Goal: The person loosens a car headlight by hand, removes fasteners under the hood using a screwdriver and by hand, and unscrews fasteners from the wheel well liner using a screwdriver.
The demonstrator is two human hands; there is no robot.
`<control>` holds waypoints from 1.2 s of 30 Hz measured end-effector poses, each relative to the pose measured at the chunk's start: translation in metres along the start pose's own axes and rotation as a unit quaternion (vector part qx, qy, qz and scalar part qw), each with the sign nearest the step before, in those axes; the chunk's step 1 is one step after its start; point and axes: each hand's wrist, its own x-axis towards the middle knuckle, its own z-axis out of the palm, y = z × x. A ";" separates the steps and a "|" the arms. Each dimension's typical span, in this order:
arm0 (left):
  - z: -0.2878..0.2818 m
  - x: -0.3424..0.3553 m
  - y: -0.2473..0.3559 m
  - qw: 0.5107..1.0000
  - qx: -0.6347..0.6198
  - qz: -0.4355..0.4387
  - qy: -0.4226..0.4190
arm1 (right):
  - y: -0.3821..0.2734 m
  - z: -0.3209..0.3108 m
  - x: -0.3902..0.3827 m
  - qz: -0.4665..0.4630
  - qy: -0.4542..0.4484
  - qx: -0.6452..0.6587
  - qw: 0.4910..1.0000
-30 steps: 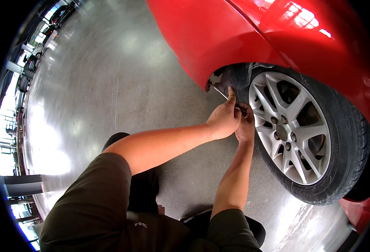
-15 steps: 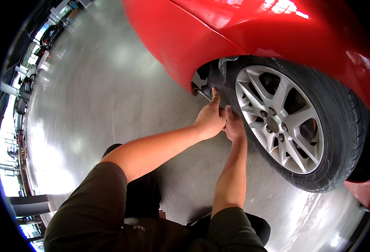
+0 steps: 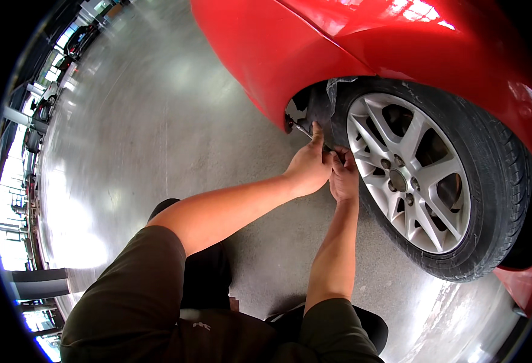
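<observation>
My left hand [image 3: 308, 169] is closed round a slim metal tool [image 3: 302, 130], one finger stretched along it toward the dark liner [image 3: 321, 106] in the wheel arch of a red car [image 3: 254, 54]. The tool's tip reaches the arch's lower front edge. My right hand [image 3: 344, 178] is closed just right of my left, at the tool's near end, which the fingers mostly hide. Both hands are close beside the black tyre [image 3: 493, 224] and its silver multi-spoke wheel [image 3: 420, 133].
The red bodywork overhangs the tyre and continues down the right edge. Grey polished floor [image 3: 127, 121] lies under me and left of the car. Along the far left are parked cars [image 3: 80, 41], bright windows and a grey post [image 3: 18, 114].
The view swung slightly and partly back, shifting car and hands together in the picture. My right hand's fingers have changed position slightly at the tool's end. Both hands stay by the arch.
</observation>
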 end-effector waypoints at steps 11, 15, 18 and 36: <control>-0.006 -0.002 0.001 1.000 -0.017 -0.016 -0.012 | -0.001 0.003 0.004 -0.023 0.003 0.007 1.000; -0.013 -0.004 0.024 0.996 -0.019 -0.046 -0.075 | -0.005 -0.025 0.006 0.125 0.012 -0.039 0.991; -0.014 -0.003 0.020 0.997 0.005 -0.035 -0.066 | 0.005 -0.019 0.009 -0.005 -0.022 -0.042 0.999; -0.014 -0.002 0.017 0.994 -0.016 -0.076 -0.077 | 0.004 -0.023 0.000 0.075 -0.036 -0.048 0.995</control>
